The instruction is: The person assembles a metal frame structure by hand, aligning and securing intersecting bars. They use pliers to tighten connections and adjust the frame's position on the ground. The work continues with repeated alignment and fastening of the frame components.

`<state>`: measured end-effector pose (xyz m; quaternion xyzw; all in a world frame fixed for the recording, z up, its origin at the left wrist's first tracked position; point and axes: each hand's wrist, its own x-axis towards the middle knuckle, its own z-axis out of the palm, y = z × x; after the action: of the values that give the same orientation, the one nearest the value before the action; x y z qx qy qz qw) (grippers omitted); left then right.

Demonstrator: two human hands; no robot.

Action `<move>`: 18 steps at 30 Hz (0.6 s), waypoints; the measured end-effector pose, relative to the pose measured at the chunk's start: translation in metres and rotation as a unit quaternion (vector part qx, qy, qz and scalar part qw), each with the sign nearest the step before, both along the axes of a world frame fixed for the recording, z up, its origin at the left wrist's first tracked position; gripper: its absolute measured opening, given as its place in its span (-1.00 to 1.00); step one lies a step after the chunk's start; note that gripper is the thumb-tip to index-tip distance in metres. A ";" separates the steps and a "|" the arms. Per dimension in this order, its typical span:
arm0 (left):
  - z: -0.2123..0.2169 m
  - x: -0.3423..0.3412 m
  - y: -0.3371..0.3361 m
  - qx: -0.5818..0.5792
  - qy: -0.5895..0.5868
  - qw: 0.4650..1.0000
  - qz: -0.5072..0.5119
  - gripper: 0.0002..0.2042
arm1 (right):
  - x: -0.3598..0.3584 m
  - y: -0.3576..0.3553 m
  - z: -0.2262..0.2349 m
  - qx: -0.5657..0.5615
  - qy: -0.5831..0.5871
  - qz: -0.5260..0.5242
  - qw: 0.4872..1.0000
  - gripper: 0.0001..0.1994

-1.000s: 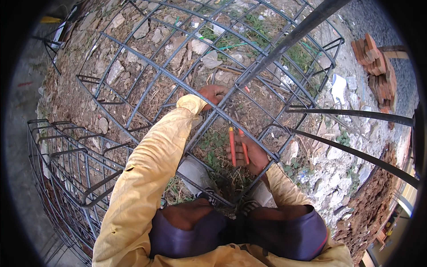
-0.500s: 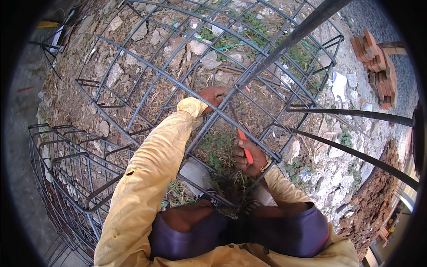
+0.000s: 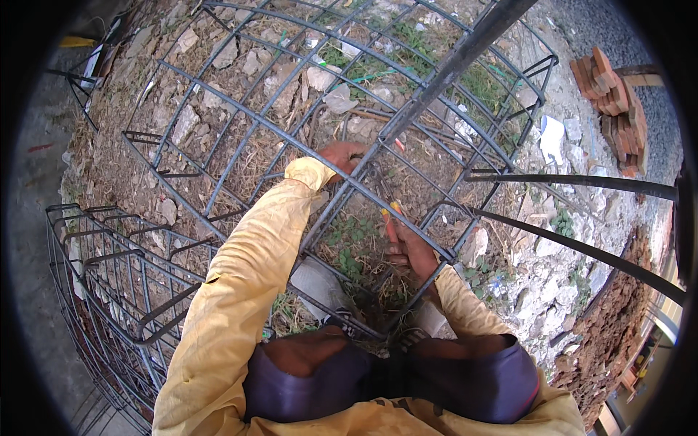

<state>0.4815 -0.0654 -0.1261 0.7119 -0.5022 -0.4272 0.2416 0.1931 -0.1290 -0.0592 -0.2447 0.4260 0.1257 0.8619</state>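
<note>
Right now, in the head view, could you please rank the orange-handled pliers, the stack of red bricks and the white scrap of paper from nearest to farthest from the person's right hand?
1. orange-handled pliers: held in the right hand.
2. white scrap of paper: on the rubble, up and to the right.
3. stack of red bricks: farthest, at the upper right edge.

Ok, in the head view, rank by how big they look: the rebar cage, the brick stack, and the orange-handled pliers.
1. rebar cage
2. brick stack
3. orange-handled pliers, in the right hand. They sit nearer the camera, yet look smallest.

Hard to see much at the tool tip

The pliers jaws vanish behind the rebar cage; left hand fingers are tucked under a bar.
</note>
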 end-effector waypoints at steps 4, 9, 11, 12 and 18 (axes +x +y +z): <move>0.000 -0.009 -0.007 -0.011 -0.004 1.000 0.009 -0.67 | -0.014 -0.004 -0.012 0.286 -0.114 -0.075 0.948 -0.38; -0.013 -0.003 0.007 -0.060 -0.027 0.998 0.011 -0.66 | 0.013 0.013 0.016 0.097 0.015 0.003 0.995 -0.41; -0.012 -0.005 0.005 -0.070 -0.046 0.996 0.011 -0.67 | 0.016 0.011 0.018 0.029 0.059 0.061 0.996 -0.42; -0.006 -0.008 0.000 -0.055 -0.033 0.998 0.014 -0.68 | 0.016 0.010 0.019 0.002 0.090 0.070 0.993 -0.44; 0.000 -0.008 0.001 -0.087 -0.003 0.996 0.019 -0.67 | 0.008 0.012 0.002 0.129 0.028 -0.009 0.991 -0.57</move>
<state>0.4736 -0.0644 -0.1261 0.6989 -0.5242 -0.3753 0.3096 0.2010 -0.1171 -0.0571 -0.1240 0.4325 0.1782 0.8751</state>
